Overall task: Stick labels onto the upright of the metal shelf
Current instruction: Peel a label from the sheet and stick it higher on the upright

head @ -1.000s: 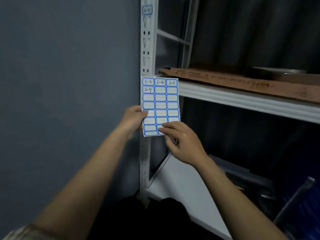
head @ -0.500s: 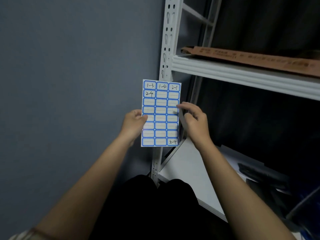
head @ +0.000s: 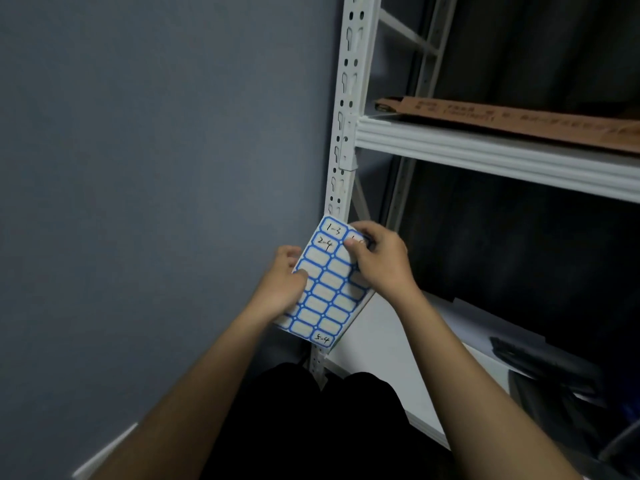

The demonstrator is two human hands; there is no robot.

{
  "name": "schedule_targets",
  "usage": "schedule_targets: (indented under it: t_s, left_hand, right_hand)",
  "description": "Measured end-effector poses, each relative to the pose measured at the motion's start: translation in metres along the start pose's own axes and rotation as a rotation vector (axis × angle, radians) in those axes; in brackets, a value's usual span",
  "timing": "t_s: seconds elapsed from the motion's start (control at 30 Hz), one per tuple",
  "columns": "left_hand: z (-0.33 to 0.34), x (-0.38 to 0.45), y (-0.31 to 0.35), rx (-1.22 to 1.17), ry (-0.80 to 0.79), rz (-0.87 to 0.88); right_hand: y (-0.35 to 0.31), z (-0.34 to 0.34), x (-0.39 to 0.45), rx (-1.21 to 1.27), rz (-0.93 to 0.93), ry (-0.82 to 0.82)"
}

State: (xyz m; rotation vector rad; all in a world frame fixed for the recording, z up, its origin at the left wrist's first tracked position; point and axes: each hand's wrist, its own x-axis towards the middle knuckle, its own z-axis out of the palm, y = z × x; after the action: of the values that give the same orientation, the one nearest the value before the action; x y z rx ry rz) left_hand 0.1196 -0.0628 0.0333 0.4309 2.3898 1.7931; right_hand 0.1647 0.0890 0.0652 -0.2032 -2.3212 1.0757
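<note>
Left hand (head: 282,284) gripping label sheet (head: 323,289)

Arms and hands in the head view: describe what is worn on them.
Both forearms are bare from the bottom edge of the frame up to the wrist; no sleeve shows. The left hand and the right hand wear no gloves, and no watch, bracelet or ring is visible. The fingers are uncovered, without tape or markings.

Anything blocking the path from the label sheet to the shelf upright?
Nothing visible. The label sheet, held by the left hand with the right hand at its top corner, sits in front of the upright, whose face above is bare.
</note>
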Motion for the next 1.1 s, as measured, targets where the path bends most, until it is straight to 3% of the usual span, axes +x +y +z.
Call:
schedule_targets:
  t_s: [0.07, 0.2, 0.3, 0.63, 0.83, 1.1]
  left_hand:
    - [0.004, 0.001, 0.004, -0.033, 0.058, 0.109]
    - [0.007, -0.008, 0.011, 0.305, 0.338, 0.482]
    - [0.007, -0.012, 0.015, 0.447, 0.368, 0.594]
    - [0.01, -0.008, 0.006, 0.143, 0.071, 0.42]
    - [0.014, -0.011, 0.009, 0.047, 0.058, 0.347]
    - [0.013, -0.009, 0.016, -0.274, -0.131, 0.165]
  right_hand:
    - [0.003, 0.005, -0.003, 0.031, 0.031, -0.039]
    - [0.001, 0.006, -0.011, 0.122, 0.056, -0.089]
    - [0.0, 0.004, -0.015, 0.221, 0.072, -0.116]
    - [-0.004, -0.009, -0.024, 0.403, 0.07, -0.193]
    - [-0.004, -0.016, -0.027, 0.467, 0.064, -0.239]
    - [-0.003, -0.012, -0.022, 0.3, -0.125, -0.046]
